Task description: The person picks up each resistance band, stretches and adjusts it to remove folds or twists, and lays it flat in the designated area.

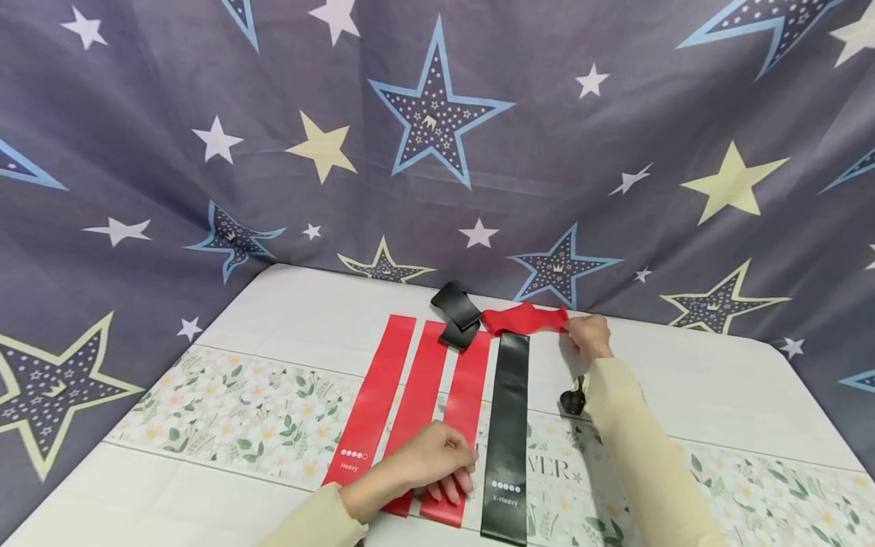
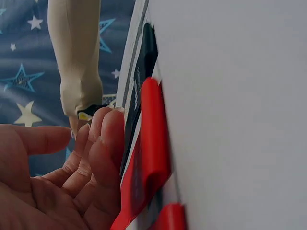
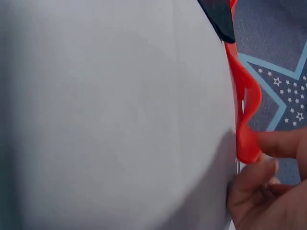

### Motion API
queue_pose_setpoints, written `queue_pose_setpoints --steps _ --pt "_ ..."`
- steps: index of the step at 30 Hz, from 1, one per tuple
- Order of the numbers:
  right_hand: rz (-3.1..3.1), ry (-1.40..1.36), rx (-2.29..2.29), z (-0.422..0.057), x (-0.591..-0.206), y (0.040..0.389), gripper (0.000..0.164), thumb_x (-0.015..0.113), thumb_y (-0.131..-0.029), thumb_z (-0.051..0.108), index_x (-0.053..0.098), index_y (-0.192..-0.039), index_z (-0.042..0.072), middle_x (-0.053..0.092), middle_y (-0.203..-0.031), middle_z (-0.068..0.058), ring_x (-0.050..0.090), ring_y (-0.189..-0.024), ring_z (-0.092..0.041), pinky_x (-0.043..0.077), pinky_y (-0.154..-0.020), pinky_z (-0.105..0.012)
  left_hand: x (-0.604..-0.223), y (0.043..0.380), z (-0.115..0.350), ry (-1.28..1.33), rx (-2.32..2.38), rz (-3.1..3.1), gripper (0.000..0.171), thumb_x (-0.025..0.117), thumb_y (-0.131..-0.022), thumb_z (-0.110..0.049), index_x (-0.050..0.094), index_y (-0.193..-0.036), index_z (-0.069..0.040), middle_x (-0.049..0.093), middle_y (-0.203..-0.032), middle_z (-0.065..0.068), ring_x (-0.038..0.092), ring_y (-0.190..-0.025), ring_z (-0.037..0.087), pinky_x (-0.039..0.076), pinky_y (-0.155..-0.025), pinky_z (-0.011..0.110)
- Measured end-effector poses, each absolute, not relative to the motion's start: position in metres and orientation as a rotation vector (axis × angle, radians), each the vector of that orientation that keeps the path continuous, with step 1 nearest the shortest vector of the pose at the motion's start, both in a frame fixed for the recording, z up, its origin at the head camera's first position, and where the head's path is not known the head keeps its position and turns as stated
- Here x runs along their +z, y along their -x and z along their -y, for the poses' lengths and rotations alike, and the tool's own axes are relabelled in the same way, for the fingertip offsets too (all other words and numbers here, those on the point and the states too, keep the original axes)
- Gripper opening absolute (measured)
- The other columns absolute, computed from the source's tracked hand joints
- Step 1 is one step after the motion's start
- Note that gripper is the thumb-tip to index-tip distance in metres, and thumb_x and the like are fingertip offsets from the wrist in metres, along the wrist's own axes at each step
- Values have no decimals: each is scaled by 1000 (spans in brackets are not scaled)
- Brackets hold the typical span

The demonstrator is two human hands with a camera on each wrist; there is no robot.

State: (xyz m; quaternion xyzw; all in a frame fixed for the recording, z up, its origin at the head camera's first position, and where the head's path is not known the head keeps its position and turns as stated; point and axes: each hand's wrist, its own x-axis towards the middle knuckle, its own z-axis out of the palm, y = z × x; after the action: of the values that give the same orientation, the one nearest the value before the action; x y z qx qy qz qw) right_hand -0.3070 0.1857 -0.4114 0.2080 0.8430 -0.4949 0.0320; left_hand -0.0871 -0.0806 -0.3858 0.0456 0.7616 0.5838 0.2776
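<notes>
At the back of the table my right hand (image 1: 590, 334) pinches the right end of a crumpled red resistance band (image 1: 522, 317). The right wrist view shows the thumb and a finger at the wavy end of that red band. My left hand (image 1: 437, 460) hovers loosely curled over the front of the third flat red band (image 1: 468, 391), with nothing between its fingers (image 2: 98, 143); whether it touches the band I cannot tell. Left of it lie a red band marked Heavy (image 1: 369, 403) and another red band (image 1: 424, 380). A black band marked X-Heavy (image 1: 506, 433) lies to its right.
A folded black band (image 1: 456, 308) lies at the back, over the far ends of two red bands. A small black object (image 1: 573, 400) shows by the right wrist. A starry curtain (image 1: 273, 152) hangs behind the white, flower-printed table cover (image 1: 225, 410).
</notes>
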Motion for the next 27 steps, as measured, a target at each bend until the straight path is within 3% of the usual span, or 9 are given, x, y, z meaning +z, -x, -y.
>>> queue_pose_setpoints --steps 4,8,14,20,27 --pt "-2736 -595 -1454 -182 -407 299 28 56 -85 14 65 -105 -2 59 -69 -1 49 -57 -10 40 -53 -23 -383 95 82 -130 1570 -2060 21 57 -91 -13 65 -82 5 69 -68 14 60 -46 8 43 -41 18" --pt "-2820 -507 -1479 -177 -398 294 28 53 -88 16 65 -107 -2 65 -91 -12 60 -63 -15 45 -54 -20 -376 101 84 -147 1589 -2067 20 56 -91 -12 63 -84 6 69 -69 14 61 -47 10 47 -43 19" --pt "-2759 -458 -1662 -168 -379 292 28 53 -91 17 62 -111 -2 64 -98 -14 65 -93 -30 53 -63 -24 -367 109 81 -190 1593 -2124 24 58 -92 -16 62 -87 7 68 -71 12 61 -49 10 45 -44 20" --pt "-2749 -377 -1784 -159 -361 282 23 57 -92 14 62 -108 -1 64 -95 -11 64 -74 -14 57 -69 -32 -361 119 77 -215 1612 -2190 21 60 -92 -18 62 -94 3 68 -75 10 63 -55 12 49 -47 25" --pt "-2846 -162 -1791 -143 -347 263 19 60 -90 13 65 -103 -1 67 -98 -19 65 -76 -18 55 -62 -24 -360 135 73 -181 1715 -2193 23 57 -93 -17 59 -103 3 70 -87 17 65 -60 13 52 -53 24"
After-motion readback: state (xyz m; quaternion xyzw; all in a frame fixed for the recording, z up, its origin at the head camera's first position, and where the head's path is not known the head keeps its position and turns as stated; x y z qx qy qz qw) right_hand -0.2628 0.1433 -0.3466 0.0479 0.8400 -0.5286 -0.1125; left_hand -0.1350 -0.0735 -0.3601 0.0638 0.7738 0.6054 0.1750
